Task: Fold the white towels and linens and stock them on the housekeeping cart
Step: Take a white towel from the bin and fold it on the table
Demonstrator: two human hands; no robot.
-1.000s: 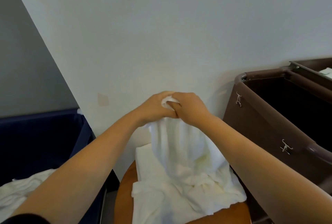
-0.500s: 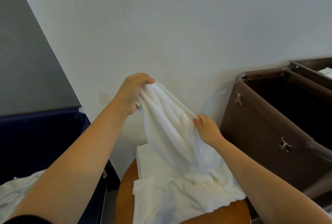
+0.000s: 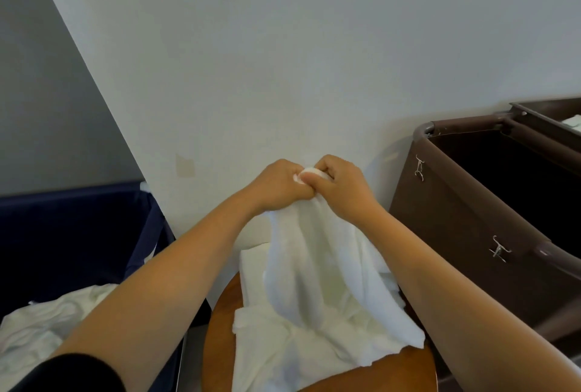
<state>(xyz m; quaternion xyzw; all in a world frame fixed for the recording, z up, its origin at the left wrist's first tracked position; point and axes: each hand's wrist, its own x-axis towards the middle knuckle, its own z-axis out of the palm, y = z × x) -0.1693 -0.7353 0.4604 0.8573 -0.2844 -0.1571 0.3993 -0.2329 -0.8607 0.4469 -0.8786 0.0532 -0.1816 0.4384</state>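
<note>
Left hand [image 3: 276, 187] and right hand [image 3: 345, 192] pinch limp, fluffy white towel [image 3: 301, 269].

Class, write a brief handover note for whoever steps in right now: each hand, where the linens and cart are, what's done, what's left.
Hands: left hand and right hand side by side, both pinching one bunched edge of the white towel.
The towel hangs from the hands, lower part crumpled on the round wooden table.
More linens lie in the blue bin, left. The cart stands right; near compartment shows nothing inside.
Done: towel lifted. Left: fold it, stock it, then the bin's linens.
</note>
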